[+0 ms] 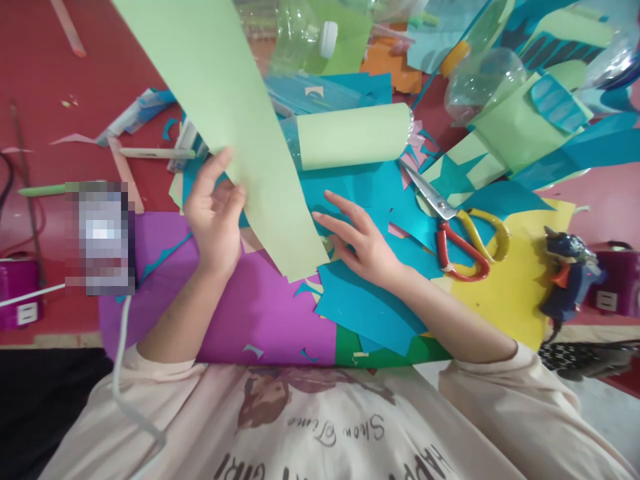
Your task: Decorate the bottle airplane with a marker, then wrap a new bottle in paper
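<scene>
My left hand (215, 213) grips the edge of a long light green paper sheet (225, 113), which slants up from the table toward the top left. My right hand (357, 240) lies open with fingers spread on teal paper pieces (370, 300), just right of the green sheet's lower end. A plastic bottle wrapped in light green paper (353, 135) lies on its side behind my hands. Red and yellow handled scissors (463, 233) rest to the right of my right hand.
A purple sheet (260, 313) and a yellow sheet (515, 287) cover the red table. A blue glue gun (567, 270) lies at the right. Clear bottles (480, 83) and paper scraps crowd the back. A blurred phone (103, 237) stands at the left.
</scene>
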Motion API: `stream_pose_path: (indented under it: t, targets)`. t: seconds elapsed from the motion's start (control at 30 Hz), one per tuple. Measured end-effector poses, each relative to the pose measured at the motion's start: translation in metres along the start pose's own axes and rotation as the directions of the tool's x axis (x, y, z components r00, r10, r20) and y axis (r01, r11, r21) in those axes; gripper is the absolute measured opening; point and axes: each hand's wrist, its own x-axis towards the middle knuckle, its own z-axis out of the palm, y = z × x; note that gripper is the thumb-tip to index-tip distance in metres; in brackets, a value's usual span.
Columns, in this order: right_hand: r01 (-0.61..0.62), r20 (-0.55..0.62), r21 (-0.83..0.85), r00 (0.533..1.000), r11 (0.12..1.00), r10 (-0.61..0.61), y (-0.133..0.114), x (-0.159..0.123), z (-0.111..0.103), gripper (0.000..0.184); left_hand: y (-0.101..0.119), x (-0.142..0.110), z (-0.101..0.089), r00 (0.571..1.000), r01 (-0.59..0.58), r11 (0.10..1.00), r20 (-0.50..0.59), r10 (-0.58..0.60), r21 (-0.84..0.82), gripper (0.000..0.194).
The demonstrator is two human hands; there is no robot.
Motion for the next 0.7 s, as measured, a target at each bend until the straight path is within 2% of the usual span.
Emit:
stream_pose_path:
  t: [0.07,0.13,0.23,0.3,0.37,0.47,0.57,0.63,0.7]
  targets:
    - [0.022,0.005,-0.021,1.000,1.000,-0.022,0.002,0.000,0.003,0.043,-0.003,0.003,-0.003,1.000,-0.025,0.999,-0.018,0.025,-0.031,0.042]
    - [0.066,-0.011,-0.058,0.998,0.996,-0.067,0.002,0.000,0.004,0.044,-0.003,0.002,-0.001,1.000,-0.001,1.000,-0.020,0.001,-0.014,0.042]
    - [0.156,-0.011,-0.134,0.987,0.979,-0.159,0.000,0.001,-0.001,0.043,0.003,-0.005,0.009,0.996,0.052,0.998,0.064,-0.055,0.043,0.043]
    - [0.237,0.014,-0.150,0.971,0.960,-0.238,-0.002,0.002,-0.008,0.033,0.007,-0.010,0.015,0.986,0.063,0.992,0.146,-0.080,0.112,0.045]
    - [0.338,0.029,-0.101,0.941,0.936,-0.336,-0.005,0.004,-0.012,0.031,0.012,-0.015,0.019,0.973,0.070,0.977,0.202,-0.112,0.200,0.045]
    - [0.434,0.026,0.042,0.900,0.900,-0.435,-0.009,0.006,-0.012,0.043,0.018,-0.017,0.019,0.971,0.015,0.953,0.223,-0.087,0.303,0.044]
    - [0.372,0.064,0.214,0.917,0.903,-0.393,-0.015,0.004,-0.007,0.035,0.022,-0.015,0.017,0.971,-0.047,0.944,0.235,-0.033,0.328,0.043]
    - [0.237,0.136,0.338,0.945,0.911,-0.296,-0.020,0.002,-0.004,0.030,0.026,-0.015,0.017,0.966,-0.038,0.957,0.254,-0.038,0.288,0.042]
    - [0.081,0.208,0.420,0.961,0.904,-0.183,-0.023,0.001,-0.003,0.030,0.030,-0.017,0.019,0.949,0.025,0.976,0.303,-0.092,0.218,0.045]
